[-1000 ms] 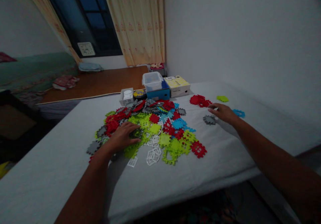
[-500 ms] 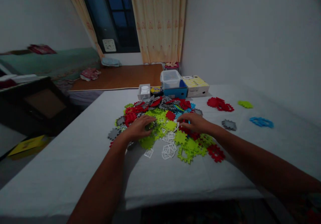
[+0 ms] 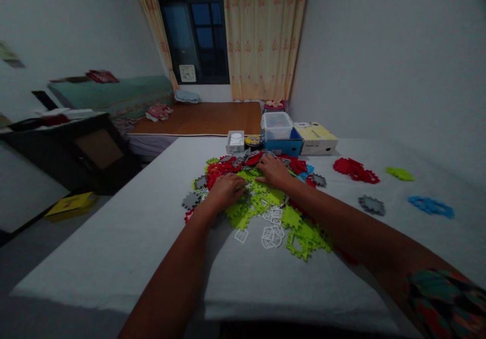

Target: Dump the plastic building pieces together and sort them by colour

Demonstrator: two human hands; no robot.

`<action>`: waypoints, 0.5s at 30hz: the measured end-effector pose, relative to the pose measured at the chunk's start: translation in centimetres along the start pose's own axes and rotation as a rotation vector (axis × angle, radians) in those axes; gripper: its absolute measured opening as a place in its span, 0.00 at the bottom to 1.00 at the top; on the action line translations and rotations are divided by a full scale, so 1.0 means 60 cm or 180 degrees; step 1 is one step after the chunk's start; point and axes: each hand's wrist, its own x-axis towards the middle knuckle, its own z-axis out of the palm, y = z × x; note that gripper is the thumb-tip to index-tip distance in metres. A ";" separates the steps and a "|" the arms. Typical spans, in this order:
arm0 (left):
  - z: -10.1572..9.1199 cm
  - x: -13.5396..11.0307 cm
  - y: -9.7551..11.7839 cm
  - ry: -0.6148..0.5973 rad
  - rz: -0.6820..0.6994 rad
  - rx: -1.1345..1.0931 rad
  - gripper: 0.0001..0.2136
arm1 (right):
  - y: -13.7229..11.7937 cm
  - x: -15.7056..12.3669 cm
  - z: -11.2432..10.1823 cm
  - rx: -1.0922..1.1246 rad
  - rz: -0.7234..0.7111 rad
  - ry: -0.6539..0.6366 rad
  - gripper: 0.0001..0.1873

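A heap of toothed plastic building pieces lies in front of me, with lime-green pieces (image 3: 241,216) in the middle, red pieces (image 3: 216,173) and grey pieces (image 3: 191,200) around them. My left hand (image 3: 227,193) rests at the heap's left side, fingers curved and thumb apart, with no piece visible in it. Over the far middle of the heap, my right hand (image 3: 274,172) reaches in among grey and green pieces, its thumb spread from the fingers. Small white lattice pieces (image 3: 272,237) lie at the near edge. What the fingertips touch is partly hidden.
Right of the heap lie separate red pieces (image 3: 355,170), a green piece (image 3: 399,173), a grey piece (image 3: 371,205) and blue pieces (image 3: 431,206). Behind it stand a small white box (image 3: 235,141), a round tin (image 3: 253,142), a clear tub (image 3: 278,125), a blue box (image 3: 283,147) and a yellow-white box (image 3: 317,139).
My right hand has moved from the heap's right side to its far middle, closer to my left hand. The left hand stays at the left side. The head view has turned left.
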 end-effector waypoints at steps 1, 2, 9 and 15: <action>0.000 0.000 0.000 0.0005 0.0017 0.0027 0.11 | -0.004 0.004 0.002 -0.0083 -0.0044 -0.0021 0.20; 0.001 0.000 0.001 0.0008 0.0032 0.0049 0.11 | -0.007 0.007 0.002 -0.0153 -0.0061 -0.0049 0.19; 0.005 0.002 -0.003 0.0092 0.0000 0.0136 0.10 | 0.006 -0.019 -0.024 0.0319 0.0261 0.0459 0.11; 0.010 0.004 -0.002 0.0151 0.0049 0.0202 0.11 | 0.049 -0.068 -0.026 0.2033 0.0735 0.0326 0.14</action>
